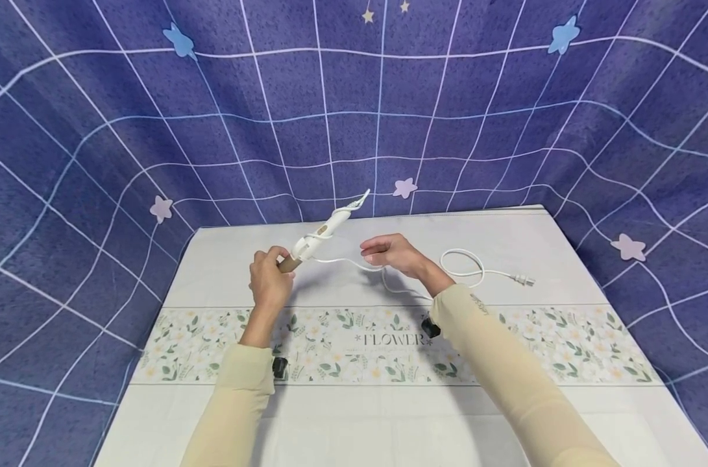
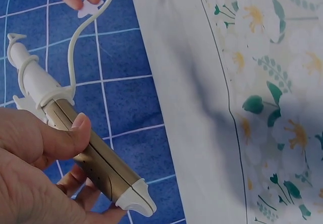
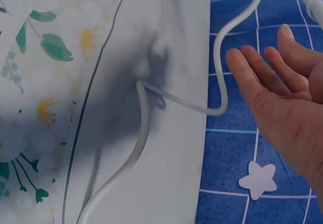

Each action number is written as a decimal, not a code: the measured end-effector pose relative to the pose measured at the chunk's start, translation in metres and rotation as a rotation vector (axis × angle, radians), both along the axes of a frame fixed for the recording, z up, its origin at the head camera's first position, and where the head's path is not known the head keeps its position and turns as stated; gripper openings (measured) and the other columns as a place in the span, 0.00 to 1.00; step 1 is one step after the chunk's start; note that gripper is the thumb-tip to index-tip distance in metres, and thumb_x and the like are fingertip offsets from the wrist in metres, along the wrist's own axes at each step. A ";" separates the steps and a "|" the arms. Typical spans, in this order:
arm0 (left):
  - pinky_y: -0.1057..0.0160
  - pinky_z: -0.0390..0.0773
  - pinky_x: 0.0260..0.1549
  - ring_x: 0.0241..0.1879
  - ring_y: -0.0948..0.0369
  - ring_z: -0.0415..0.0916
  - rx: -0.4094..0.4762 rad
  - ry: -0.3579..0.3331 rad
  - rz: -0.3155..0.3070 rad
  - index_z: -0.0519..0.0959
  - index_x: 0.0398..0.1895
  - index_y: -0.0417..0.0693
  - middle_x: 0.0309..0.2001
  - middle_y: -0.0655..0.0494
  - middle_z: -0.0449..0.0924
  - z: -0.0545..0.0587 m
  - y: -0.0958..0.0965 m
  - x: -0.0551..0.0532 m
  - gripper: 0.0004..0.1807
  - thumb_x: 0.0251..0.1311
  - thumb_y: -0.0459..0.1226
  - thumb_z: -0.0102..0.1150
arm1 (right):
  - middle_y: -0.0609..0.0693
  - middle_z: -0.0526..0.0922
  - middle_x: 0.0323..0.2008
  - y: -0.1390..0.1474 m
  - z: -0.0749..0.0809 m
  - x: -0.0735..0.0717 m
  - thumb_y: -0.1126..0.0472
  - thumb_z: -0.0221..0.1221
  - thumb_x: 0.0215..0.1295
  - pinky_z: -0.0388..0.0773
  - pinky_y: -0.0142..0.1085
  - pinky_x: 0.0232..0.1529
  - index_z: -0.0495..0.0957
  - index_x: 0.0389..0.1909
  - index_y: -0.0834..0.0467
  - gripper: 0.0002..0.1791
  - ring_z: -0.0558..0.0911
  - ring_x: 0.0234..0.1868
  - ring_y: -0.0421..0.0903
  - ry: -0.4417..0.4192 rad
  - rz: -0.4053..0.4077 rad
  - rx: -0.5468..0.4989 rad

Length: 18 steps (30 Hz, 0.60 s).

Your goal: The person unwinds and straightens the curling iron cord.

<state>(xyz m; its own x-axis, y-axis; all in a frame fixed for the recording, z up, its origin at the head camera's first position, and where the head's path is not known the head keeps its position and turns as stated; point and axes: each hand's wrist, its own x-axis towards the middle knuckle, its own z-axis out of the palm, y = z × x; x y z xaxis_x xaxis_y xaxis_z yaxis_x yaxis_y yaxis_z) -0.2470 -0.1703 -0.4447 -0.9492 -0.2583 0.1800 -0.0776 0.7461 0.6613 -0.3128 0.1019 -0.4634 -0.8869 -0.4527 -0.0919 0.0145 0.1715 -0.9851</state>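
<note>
My left hand point(image 1: 270, 277) grips a hair straightener point(image 1: 333, 225) by its gold-brown plate end, with the white handle pointing up and away to the right. In the left wrist view, thumb and fingers pinch the gold barrel point(image 2: 103, 161) just behind its white tip point(image 2: 139, 199). White cord point(image 2: 29, 65) is wound round the handle, and a loose length point(image 3: 144, 120) hangs down onto the table. To the right of the handle, my right hand point(image 1: 396, 253) is held in the air, fingers loosely bent and thumb apart, with nothing in its grasp. The cord runs close by its fingertips point(image 3: 234, 57).
The rest of the cord lies in a loop point(image 1: 461, 251) on the white table cover point(image 1: 225, 272), ending in a plug point(image 1: 524, 280) at the right. A floral band with lettering point(image 1: 391, 340) crosses the cover. A blue gridded curtain point(image 1: 354, 97) with stars hangs behind and at both sides.
</note>
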 end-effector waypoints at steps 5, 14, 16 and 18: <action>0.37 0.69 0.43 0.49 0.44 0.67 0.008 0.003 -0.017 0.76 0.48 0.48 0.44 0.43 0.71 0.003 0.006 -0.001 0.24 0.47 0.24 0.66 | 0.67 0.80 0.49 -0.006 -0.003 -0.001 0.73 0.60 0.60 0.79 0.37 0.47 0.73 0.57 0.72 0.22 0.83 0.46 0.50 -0.033 0.063 0.083; 0.35 0.68 0.44 0.49 0.45 0.68 0.008 -0.002 -0.021 0.77 0.47 0.48 0.44 0.43 0.71 0.003 0.011 0.001 0.23 0.46 0.23 0.67 | 0.59 0.86 0.34 -0.022 -0.004 0.000 0.75 0.63 0.56 0.77 0.30 0.30 0.81 0.45 0.70 0.14 0.79 0.26 0.39 0.088 0.097 0.337; 0.35 0.68 0.44 0.49 0.45 0.68 0.010 0.001 -0.023 0.77 0.47 0.48 0.44 0.44 0.71 0.003 0.011 0.001 0.23 0.46 0.23 0.67 | 0.57 0.86 0.31 -0.026 -0.005 0.000 0.75 0.64 0.55 0.75 0.28 0.27 0.83 0.41 0.69 0.11 0.78 0.23 0.38 0.138 0.098 0.395; 0.36 0.68 0.44 0.49 0.45 0.68 0.010 0.002 -0.027 0.77 0.47 0.48 0.44 0.44 0.71 0.004 0.012 0.001 0.23 0.46 0.24 0.67 | 0.55 0.86 0.27 -0.028 -0.005 0.000 0.74 0.66 0.53 0.73 0.27 0.24 0.84 0.36 0.66 0.08 0.76 0.20 0.36 0.203 0.089 0.454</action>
